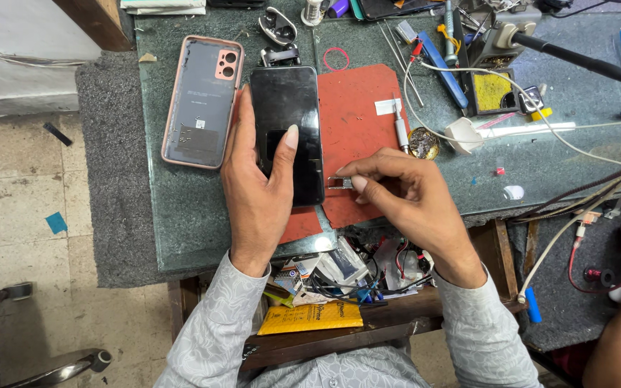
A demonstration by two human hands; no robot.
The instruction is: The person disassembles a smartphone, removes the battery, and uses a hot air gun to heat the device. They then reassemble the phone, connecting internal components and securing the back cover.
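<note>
The green worktop (203,215) carries a red mat (357,108), and on the mat lies a black smartphone (287,115), screen up, glossy and dark, its long axis running away from the person with the top end far. The left hand (256,179) holds its near part, thumb pressed on the glass. The right hand (404,194) pinches a small metal piece (341,182) at the phone's right edge. A pink-rimmed back cover (203,100) lies just left

glossy black phone (287,129), matt red mat (357,108)
</note>
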